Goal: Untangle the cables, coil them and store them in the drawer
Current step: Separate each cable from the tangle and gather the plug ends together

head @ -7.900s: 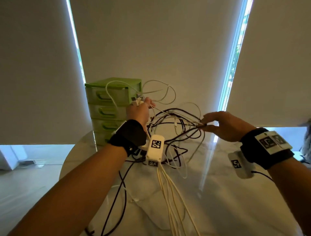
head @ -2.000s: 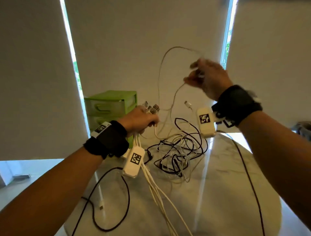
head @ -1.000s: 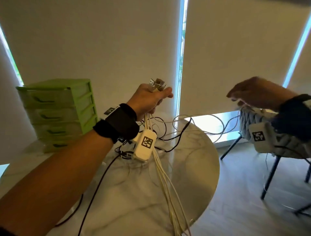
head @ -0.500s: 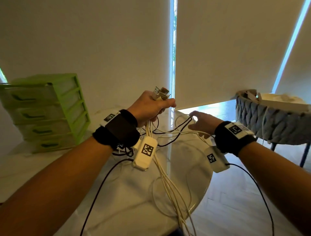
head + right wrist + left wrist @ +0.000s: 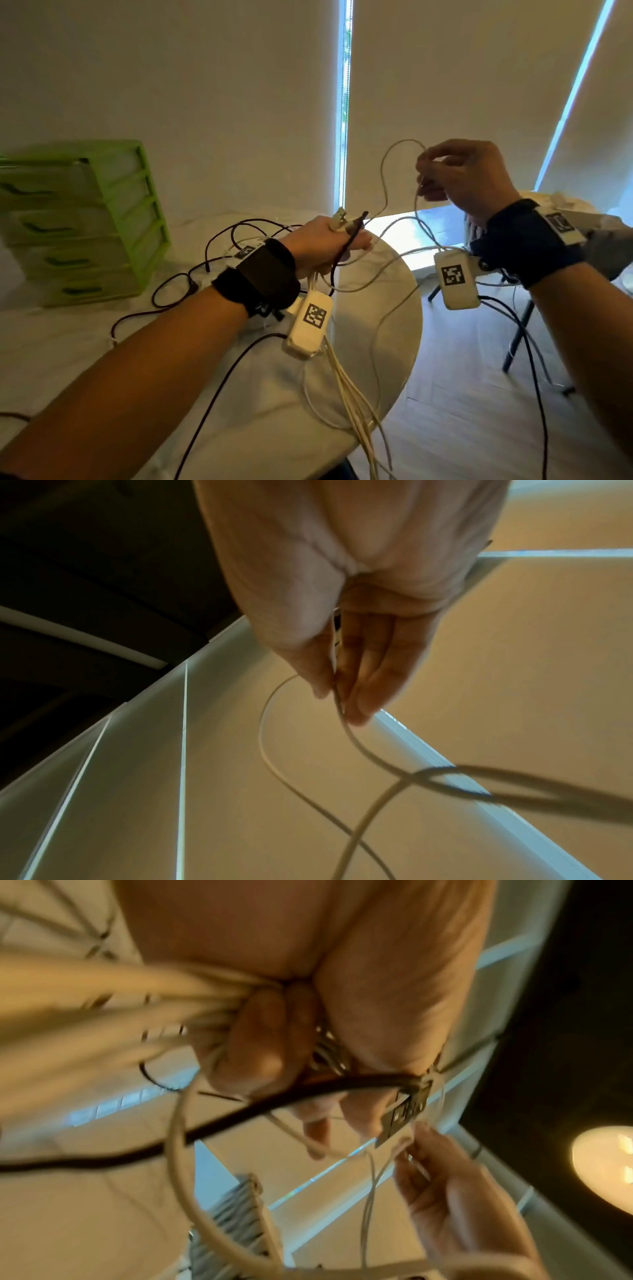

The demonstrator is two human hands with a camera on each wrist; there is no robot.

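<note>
Cables, white bundle [image 5: 346, 387]: your left hand [image 5: 322, 245] has its fingers curled round several white leads, gripped above the right part of the table [image 5: 260, 428]; the plug ends [image 5: 340, 216] stick up out of the fist, and the long tails hang down past the table's near right edge. The left wrist view shows the same bundle [image 5: 113, 993] squeezed between the curled fingers [image 5: 257, 1047] and the palm.

Cable, black [image 5: 342, 250]: one end is held in that same left fist; the lead drops below the hand.

Cable, thin white [image 5: 387, 178]: your right hand [image 5: 462, 174], raised right of the left hand and higher, pinches it between thumb and fingertips [image 5: 356, 704]; it loops up over the hand's left side and trails down toward the left fist.

Cables, loose dark [image 5: 219, 253]: lying in loops on the table, left of and beyond your left wrist.

Drawer unit, green [image 5: 85, 219]: stands at the far left of the table, well apart from both hands; the drawer fronts look pushed in, though that part is blurred.

Chair, woven [image 5: 513, 308]: on the floor right of the table, partly hidden by your right wrist.
</note>
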